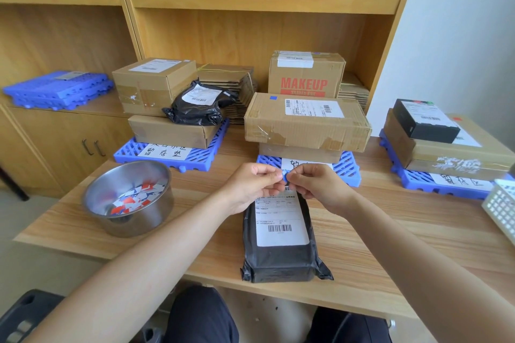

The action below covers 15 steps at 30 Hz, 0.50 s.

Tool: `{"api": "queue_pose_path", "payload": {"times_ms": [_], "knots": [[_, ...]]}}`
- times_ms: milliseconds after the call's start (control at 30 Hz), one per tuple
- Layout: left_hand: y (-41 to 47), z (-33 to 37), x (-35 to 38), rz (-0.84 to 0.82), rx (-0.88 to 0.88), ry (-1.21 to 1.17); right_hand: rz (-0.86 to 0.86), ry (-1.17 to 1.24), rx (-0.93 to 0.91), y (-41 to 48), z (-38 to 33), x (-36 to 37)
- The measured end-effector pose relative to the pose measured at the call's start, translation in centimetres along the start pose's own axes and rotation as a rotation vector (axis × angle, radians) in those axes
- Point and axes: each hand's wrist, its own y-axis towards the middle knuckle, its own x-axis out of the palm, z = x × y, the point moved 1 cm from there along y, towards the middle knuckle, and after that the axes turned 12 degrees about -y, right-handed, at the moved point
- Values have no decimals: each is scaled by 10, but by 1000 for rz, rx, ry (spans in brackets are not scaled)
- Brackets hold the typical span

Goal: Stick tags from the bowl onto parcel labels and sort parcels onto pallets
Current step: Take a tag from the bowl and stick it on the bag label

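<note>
Steel bowl [139, 221] off to the left of my left hand [250, 186]: loose red/blue/white tags [133, 198] inside. Left hand and right hand [317, 186] both pinch one blue tag [284, 175], directly over the label [281, 220] on the black parcel [278, 262] under my wrists.

Bowl [128, 198] left of parcel [281, 237], pallets [351, 172] behind.

Blue tag [284, 175], black parcel [280, 262] w/ white label [280, 220]

Both hands [284, 185] pinching a small blue tag [284, 174] above the black parcel's label [280, 221].
</note>
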Motion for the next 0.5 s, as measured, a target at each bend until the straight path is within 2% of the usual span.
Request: {"api": "queue_pose_path", "payload": {"times_ms": [500], "knots": [[-2, 0, -2, 25, 11, 68, -35, -27, -48, -4, -2, 1]]}}
